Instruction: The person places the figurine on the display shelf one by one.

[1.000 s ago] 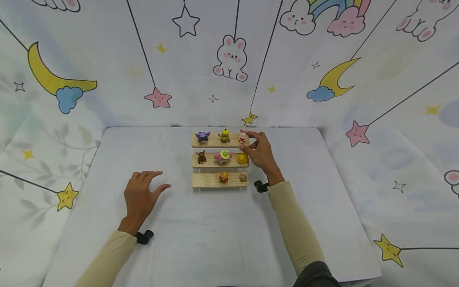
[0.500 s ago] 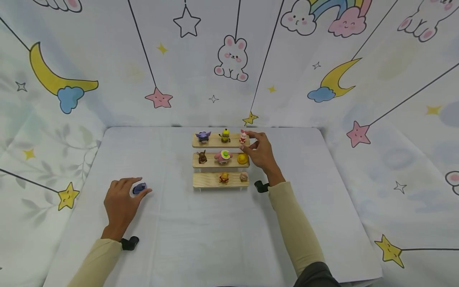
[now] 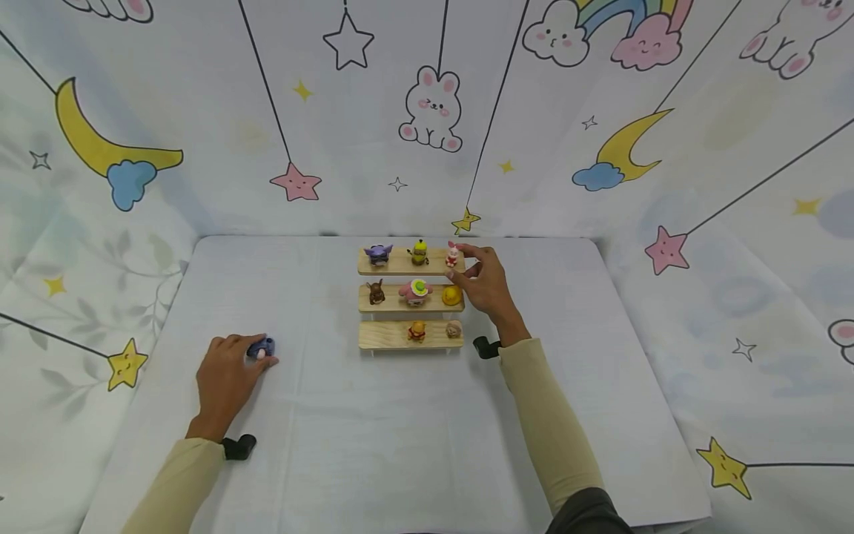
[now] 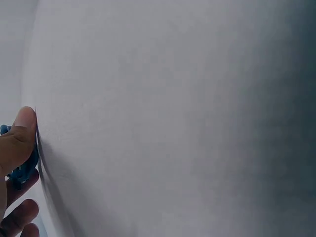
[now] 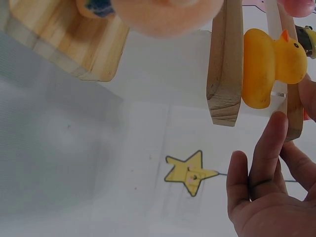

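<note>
At the table's left, my left hand pinches a small blue figurine between thumb and fingers. The left wrist view shows that blue figurine partly covered by the thumb, close to the white cloth. My right hand is at the right end of the top wooden shelf, thumb and fingers around a small pink-eared figurine. In the right wrist view a yellow rubber duck sits on the middle shelf beside the fingers; the pink-eared figurine is mostly hidden there.
The middle shelf also bears a brown figurine and a pink one. On the bottom shelf stand a yellow-and-red figurine and a pale brown one. Purple and green-yellow figurines share the top shelf.
My left hand has moved left and down from beside the shelves, then closed its fingers on the blue figurine, which has turned slightly. The right hand has stayed in place.
</note>
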Tool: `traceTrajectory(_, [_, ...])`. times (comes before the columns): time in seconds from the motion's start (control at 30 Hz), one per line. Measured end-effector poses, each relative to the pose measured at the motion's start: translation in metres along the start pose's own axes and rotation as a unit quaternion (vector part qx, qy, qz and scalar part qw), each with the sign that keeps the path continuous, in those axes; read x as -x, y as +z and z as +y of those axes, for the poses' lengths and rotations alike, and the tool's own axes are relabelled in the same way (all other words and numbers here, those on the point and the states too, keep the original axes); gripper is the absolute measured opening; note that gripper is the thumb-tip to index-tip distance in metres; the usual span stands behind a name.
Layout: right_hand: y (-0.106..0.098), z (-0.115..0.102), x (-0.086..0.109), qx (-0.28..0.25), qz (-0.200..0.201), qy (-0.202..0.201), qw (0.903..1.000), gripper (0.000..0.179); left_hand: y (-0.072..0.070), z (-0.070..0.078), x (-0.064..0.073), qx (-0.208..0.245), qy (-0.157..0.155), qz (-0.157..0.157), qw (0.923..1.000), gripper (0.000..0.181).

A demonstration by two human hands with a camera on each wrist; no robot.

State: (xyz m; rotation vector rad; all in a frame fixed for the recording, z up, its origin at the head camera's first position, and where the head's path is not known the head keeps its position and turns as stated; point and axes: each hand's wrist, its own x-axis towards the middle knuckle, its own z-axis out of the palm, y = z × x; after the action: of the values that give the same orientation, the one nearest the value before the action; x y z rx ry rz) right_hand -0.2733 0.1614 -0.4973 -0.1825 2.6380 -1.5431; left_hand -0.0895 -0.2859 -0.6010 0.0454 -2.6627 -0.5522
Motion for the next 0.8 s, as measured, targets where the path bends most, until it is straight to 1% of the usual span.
traceTrajectory(0.07, [0.000,0.000,0.000,0.003,0.000,0.000,1.0000,0.058,0.001,0.000,-0.001,0.005,-0.013,-0.018,0.9997,0.055])
traceTrajectory(0.13, [0.000,0.000,0.000,0.005,-0.001,0.000,1.0000,0.058,0.001,0.001,-0.002,0.010,-0.021,-0.029,0.9993,0.053])
traceTrajectory(0.23, [0.000,0.000,0.000,0.006,-0.001,0.001,1.0000,0.058,0.001,0.003,-0.003,0.021,-0.024,-0.033,0.9989,0.052])
traceTrajectory(0.43, [0.000,-0.001,0.000,0.008,-0.001,0.005,1.0000,0.058,0.000,0.013,-0.008,0.034,-0.013,-0.016,0.9992,0.053])
traceTrajectory(0.63, [0.000,-0.001,0.000,0.006,-0.001,0.007,1.0000,0.058,-0.004,0.033,-0.018,0.048,0.001,0.008,0.9988,0.054])
traceTrajectory(0.8, [0.000,-0.001,0.000,0.003,-0.002,0.006,1.0000,0.058,-0.004,0.050,-0.027,0.064,0.011,0.028,0.9975,0.054])
